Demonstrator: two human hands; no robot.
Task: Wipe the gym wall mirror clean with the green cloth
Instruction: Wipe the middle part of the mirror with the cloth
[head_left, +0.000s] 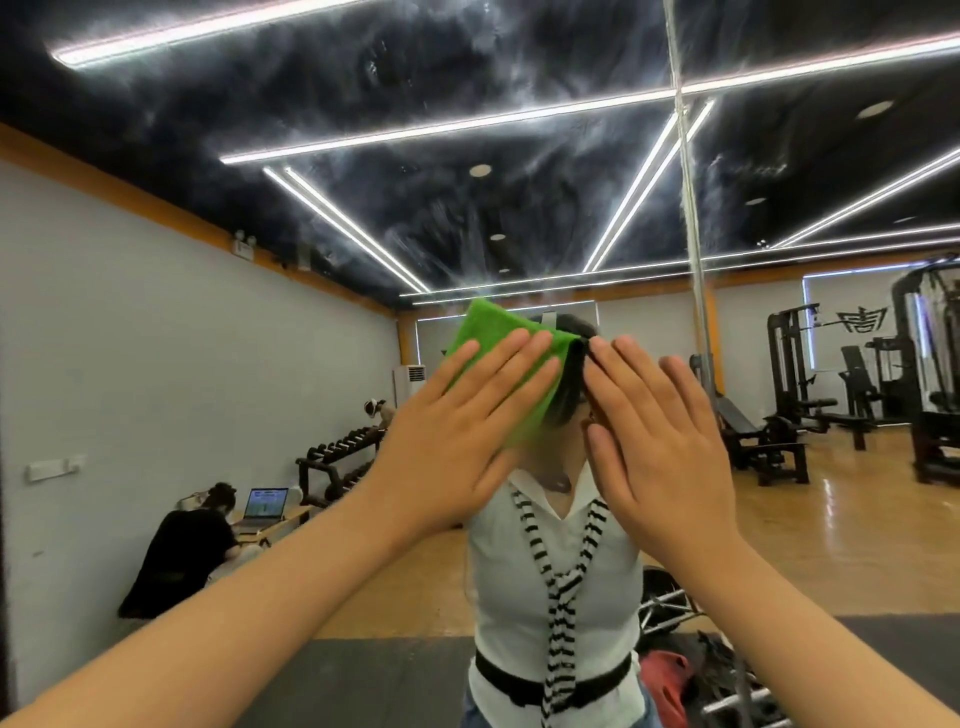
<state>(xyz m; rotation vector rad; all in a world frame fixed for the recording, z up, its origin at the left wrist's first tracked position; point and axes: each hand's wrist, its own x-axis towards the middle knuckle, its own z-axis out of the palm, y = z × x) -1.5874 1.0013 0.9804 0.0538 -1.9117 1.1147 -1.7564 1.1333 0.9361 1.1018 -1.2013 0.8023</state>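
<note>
The wall mirror (467, 104) fills the whole view, and cloudy white smears cover its upper part over the reflected dark ceiling. My left hand (457, 441) lies flat with straight fingers on the green cloth (488, 325) and presses it against the glass at head height. My right hand (660, 447) is held up flat beside it with straight fingers and holds nothing. I cannot tell whether it touches the glass. My hands and the cloth hide the glass behind them.
A vertical seam (693, 249) between mirror panels runs right of centre. The glass reflects my torso (550, 597), a dumbbell rack (337, 457), weight machines (841, 395) on a wooden floor, and a seated person (187, 551) at a laptop on the left.
</note>
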